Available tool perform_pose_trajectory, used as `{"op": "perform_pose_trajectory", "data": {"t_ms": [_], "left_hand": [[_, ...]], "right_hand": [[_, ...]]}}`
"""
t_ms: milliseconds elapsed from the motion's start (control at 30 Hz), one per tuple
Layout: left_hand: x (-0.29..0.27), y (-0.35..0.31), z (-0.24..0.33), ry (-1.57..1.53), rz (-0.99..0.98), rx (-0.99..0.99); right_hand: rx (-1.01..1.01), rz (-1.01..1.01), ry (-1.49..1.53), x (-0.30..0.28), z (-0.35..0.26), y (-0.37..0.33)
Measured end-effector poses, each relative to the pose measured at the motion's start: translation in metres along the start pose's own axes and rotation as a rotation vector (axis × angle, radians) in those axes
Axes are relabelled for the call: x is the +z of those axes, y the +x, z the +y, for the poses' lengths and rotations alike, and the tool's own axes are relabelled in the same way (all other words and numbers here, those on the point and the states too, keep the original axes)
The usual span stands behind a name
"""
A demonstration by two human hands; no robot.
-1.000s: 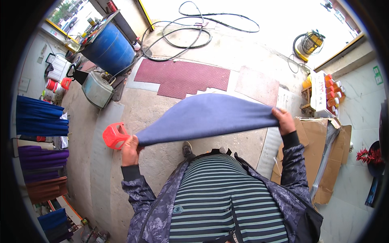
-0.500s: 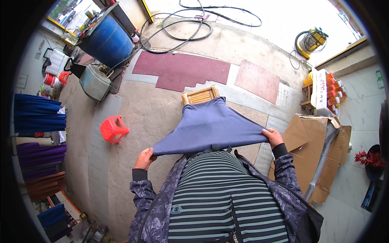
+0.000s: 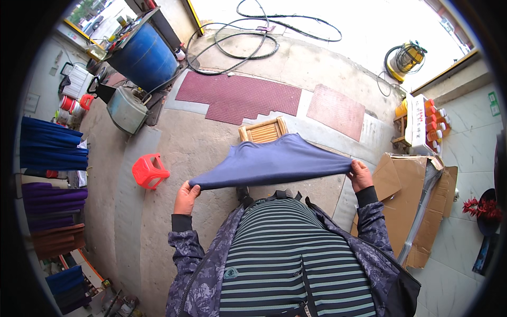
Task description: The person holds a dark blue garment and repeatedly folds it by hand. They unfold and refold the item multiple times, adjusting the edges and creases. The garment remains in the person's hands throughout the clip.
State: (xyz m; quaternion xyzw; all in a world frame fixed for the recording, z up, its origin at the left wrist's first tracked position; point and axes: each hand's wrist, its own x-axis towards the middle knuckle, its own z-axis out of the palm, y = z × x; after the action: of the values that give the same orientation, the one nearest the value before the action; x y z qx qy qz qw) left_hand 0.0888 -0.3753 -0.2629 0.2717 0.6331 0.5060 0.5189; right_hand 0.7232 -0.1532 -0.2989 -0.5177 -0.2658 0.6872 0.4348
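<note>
A blue-grey cloth point(image 3: 274, 161) is stretched wide in front of me, its near edge pulled taut between my two hands. My left hand point(image 3: 186, 198) pinches its left corner between thumb and fingers. At the opposite corner my right hand point(image 3: 360, 175) grips it in the same way. The cloth's far part reaches a small bamboo stool point(image 3: 262, 131) and covers that stool's near side; whether it touches the stool I cannot tell. One dark shoe point(image 3: 244, 195) shows below the cloth's near edge.
A red plastic stool point(image 3: 150, 171) stands on the floor to the left. Flattened cardboard point(image 3: 406, 195) leans at the right, near a white crate point(image 3: 419, 124) with orange-capped bottles. Farther off are a blue barrel point(image 3: 145, 55), a grey metal tank point(image 3: 127, 109) and a coiled black hose point(image 3: 245, 36).
Both hands have moved slightly outward and away from me, carrying the cloth's near edge forward. A shoe has come into sight beneath it, and more of the bamboo stool shows.
</note>
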Motion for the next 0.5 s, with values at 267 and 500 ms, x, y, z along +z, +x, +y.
{"op": "perform_pose_trajectory", "data": {"t_ms": [267, 500], "left_hand": [[-0.006, -0.009, 0.014, 0.049, 0.002, 0.043], [-0.009, 0.001, 0.013, 0.057, -0.009, 0.074]], "right_hand": [[-0.092, -0.061, 0.003, -0.006, -0.012, -0.002], [-0.068, -0.06, -0.204, -0.006, -0.018, 0.004]]}}
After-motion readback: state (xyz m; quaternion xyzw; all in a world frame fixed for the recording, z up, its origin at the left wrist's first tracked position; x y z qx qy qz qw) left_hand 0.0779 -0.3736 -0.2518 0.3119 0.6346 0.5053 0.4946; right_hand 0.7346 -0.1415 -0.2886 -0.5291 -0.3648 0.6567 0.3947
